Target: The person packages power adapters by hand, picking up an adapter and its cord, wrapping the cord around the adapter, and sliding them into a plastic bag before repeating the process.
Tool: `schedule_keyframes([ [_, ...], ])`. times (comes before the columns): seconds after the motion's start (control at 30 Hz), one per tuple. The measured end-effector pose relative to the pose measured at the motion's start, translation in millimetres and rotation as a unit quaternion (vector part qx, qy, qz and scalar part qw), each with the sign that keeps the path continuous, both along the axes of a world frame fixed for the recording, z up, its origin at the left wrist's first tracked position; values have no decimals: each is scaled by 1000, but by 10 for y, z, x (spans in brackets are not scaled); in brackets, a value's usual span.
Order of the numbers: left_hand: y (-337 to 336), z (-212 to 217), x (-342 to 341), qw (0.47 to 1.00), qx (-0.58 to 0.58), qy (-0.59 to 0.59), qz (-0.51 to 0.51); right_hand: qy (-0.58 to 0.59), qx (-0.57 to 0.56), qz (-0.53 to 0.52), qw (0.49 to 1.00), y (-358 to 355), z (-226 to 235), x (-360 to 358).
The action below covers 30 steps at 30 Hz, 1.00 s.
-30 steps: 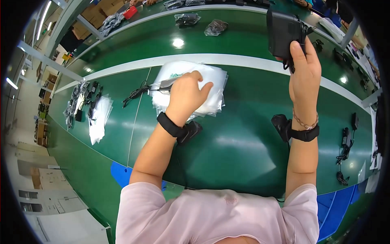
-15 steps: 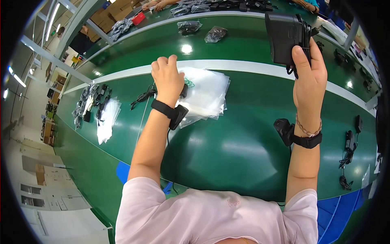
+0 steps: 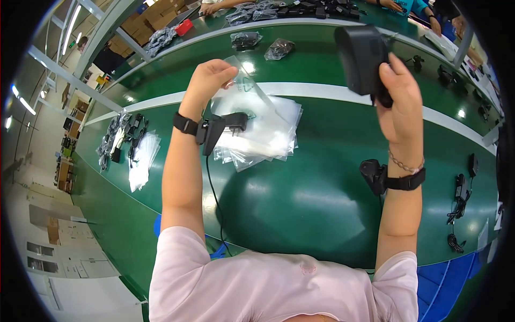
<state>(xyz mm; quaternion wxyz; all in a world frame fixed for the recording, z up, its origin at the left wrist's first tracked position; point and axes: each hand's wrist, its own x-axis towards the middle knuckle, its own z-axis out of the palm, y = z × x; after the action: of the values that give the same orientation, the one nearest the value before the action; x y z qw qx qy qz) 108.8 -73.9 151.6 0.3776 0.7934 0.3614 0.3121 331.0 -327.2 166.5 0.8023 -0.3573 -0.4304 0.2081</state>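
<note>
My left hand (image 3: 208,80) is closed in a pinch on the edge of a clear plastic bag (image 3: 256,92) with green print, lifted over a stack of clear bags (image 3: 276,134). A small black plug adapter (image 3: 235,121) with metal prongs shows by my left wrist, above the stack; part of it is hidden by the strapped wrist device. Raised at the right, my right hand (image 3: 401,104) grips a large black power adapter (image 3: 360,58). Its cord is mostly hidden and blurred in the fingers.
Two bagged adapters (image 3: 279,49) lie beyond the white ledge (image 3: 322,91). Left on the green table are cabled adapters (image 3: 129,131) and more clear bags (image 3: 144,161); at right lies an adapter with cord (image 3: 460,188). Other people's hands (image 3: 214,7) show at the far bench.
My left hand has moved slightly left and up, and a bag now rises from the stack in its fingers. The right hand has tilted the power adapter and drawn it slightly left.
</note>
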Motion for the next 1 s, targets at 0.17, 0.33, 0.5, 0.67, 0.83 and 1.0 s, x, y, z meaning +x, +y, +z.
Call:
schedule_keyframes([
  [0.17,-434,166,175,982,116,123,-81,75,-38,274,958,48,-52,-210],
  [0.33,-560,9,449,947,179,238,-122,86,-103,316,939,167,-174,-334],
  [0.5,-484,-96,498,928,178,230,-235,77,-164,333,925,327,-278,-329],
  [0.67,-414,-119,424,927,-162,102,-323,58,-203,355,911,548,-549,-497],
  [0.83,-332,-384,444,939,-172,133,-267,77,-201,278,936,455,-587,-331],
  [1.0,-736,-328,302,884,457,37,89,111,-215,230,943,543,-583,-256],
])
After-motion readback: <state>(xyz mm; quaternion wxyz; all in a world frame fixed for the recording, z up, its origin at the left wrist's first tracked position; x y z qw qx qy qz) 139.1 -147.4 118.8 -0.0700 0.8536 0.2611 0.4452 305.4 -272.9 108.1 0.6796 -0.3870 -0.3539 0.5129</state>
